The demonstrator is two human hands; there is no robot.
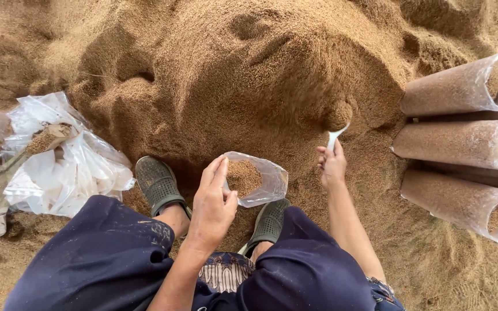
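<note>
The bag (256,178) lies tilted between the feet, mouth up, part full of grain. The left hand (213,204) pinches its rim, forearm reaching forward. The right hand (332,166), arm stretched out, grips a white scoop (337,124) heaped with grain over the pile (249,75).

Looks like a farm-type bagging area, maybe mushroom substrate work; big sawdust heap (249,75) covers the floor; right of heap, filled clear plastic tubes (462,144) lie stacked; left of heap, pile of empty plastic bags (59,167).
</note>
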